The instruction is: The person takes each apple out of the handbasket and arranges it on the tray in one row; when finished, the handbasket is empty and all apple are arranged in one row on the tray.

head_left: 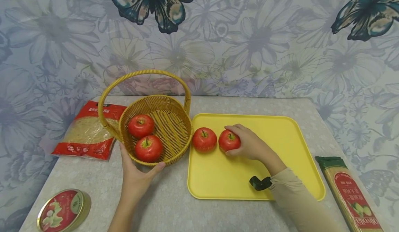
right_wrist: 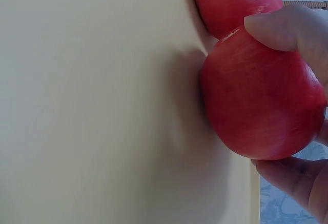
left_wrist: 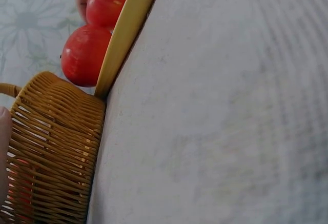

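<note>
A yellow wicker basket [head_left: 169, 135] with a tall arched handle stands left of the middle, two red apples [head_left: 149, 148] inside it. My left hand [head_left: 135, 176] holds the basket at its front left, the thumb by the front rim and the fingers along the left side. On the yellow tray [head_left: 224, 180], my right hand [head_left: 249, 143] grips a red apple [head_left: 228, 141] between thumb and fingers. The right wrist view shows this apple [right_wrist: 264, 96] close against the tray surface. Just left of it sits another apple [head_left: 204, 140], near the basket.
A red-and-clear bag of dry noodles [head_left: 88, 129] lies behind the basket on the left. At the front left is a round red-and-gold tin [head_left: 63, 211]. A long noodle pack [head_left: 347, 192] lies right of the tray. A patterned cloth wall [head_left: 249, 51] closes off the table's back.
</note>
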